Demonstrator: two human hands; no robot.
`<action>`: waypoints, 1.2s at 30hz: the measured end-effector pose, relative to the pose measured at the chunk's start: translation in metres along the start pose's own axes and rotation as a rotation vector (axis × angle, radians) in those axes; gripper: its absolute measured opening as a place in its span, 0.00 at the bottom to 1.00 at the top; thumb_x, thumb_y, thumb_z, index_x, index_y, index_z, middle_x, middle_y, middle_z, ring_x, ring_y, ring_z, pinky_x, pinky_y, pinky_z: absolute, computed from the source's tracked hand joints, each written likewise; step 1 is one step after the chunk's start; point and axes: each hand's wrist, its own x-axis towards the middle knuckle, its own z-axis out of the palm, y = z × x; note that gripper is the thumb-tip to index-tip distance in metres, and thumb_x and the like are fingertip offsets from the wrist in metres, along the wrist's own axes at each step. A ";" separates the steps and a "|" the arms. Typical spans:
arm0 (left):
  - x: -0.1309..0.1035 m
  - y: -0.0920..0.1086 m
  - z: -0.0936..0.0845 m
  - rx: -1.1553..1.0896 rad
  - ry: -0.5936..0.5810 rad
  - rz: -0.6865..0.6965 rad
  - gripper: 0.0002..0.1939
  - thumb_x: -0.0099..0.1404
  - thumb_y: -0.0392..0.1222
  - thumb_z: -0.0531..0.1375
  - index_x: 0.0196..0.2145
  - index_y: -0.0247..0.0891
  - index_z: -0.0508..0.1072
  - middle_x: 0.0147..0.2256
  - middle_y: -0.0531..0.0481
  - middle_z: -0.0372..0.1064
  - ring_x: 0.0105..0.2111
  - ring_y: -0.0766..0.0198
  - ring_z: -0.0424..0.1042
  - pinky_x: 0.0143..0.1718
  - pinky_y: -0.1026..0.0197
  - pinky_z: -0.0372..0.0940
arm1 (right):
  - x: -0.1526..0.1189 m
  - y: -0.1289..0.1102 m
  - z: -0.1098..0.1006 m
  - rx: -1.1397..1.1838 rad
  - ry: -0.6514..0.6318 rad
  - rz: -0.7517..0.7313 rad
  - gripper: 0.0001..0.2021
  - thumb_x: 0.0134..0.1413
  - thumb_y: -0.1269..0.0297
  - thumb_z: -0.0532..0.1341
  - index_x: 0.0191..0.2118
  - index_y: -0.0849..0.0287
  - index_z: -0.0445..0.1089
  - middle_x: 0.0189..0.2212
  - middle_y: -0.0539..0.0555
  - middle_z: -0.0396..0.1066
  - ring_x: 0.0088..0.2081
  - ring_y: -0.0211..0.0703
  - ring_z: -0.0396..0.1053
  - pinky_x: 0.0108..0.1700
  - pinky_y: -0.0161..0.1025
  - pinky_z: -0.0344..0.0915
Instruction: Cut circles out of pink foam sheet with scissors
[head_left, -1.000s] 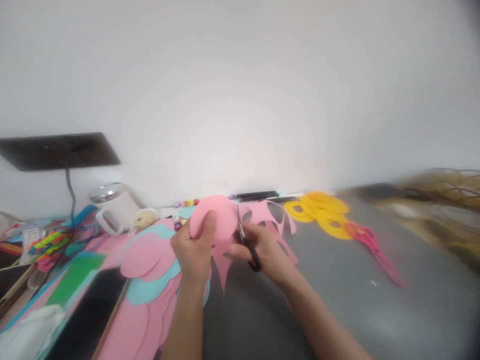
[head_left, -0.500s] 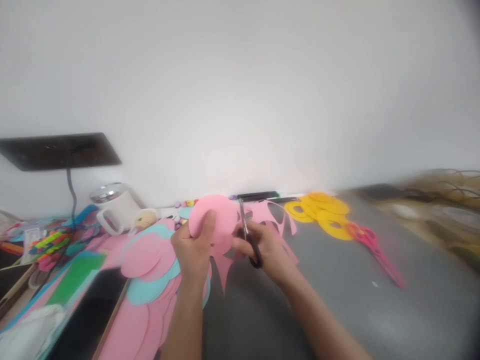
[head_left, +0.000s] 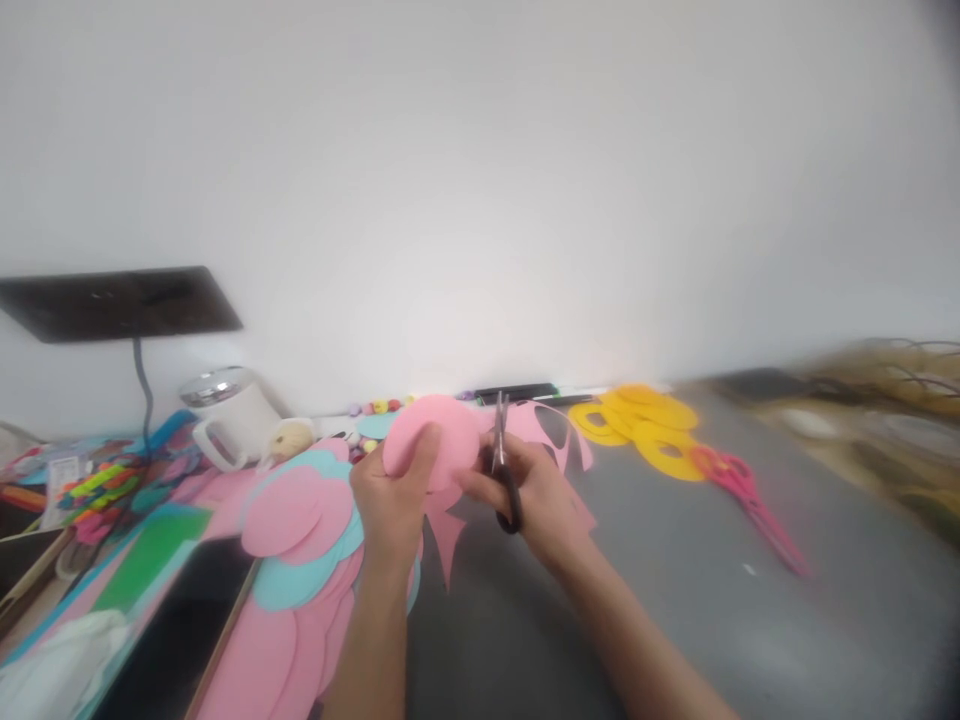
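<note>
My left hand (head_left: 397, 485) pinches a round pink paper piece (head_left: 442, 440), its thumb lying across the face. Black-handled scissors (head_left: 508, 490) are gripped in my right hand (head_left: 525, 490), blades pointing up and slightly parted, just right of the disc's edge. The right fingertips reach the disc's lower right edge. Pink paper offcuts (head_left: 446, 540) with curved cutouts lie beneath and behind both hands. To the left, pink and light blue paper circles (head_left: 281, 510) overlap in a pile.
Yellow paper rings (head_left: 667, 445) and pink scissors (head_left: 750, 500) lie right on the grey table (head_left: 675, 600). At left are a white mug (head_left: 240, 420), a black flat object (head_left: 180, 630), coloured sheets (head_left: 150, 560) and a dark panel (head_left: 120, 303) on the wall.
The scissors have moved slightly right, off the disc's edge, and now stand more upright. My left hand and the pink disc have shifted a little to the right.
</note>
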 end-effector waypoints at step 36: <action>0.023 0.016 -0.032 0.727 -0.500 0.258 0.24 0.59 0.49 0.57 0.50 0.34 0.68 0.46 0.40 0.71 0.46 0.56 0.70 0.46 0.59 0.62 | 0.012 0.055 0.002 -0.681 0.417 -0.320 0.15 0.51 0.59 0.57 0.43 0.62 0.67 0.21 0.52 0.70 0.23 0.41 0.65 0.28 0.35 0.60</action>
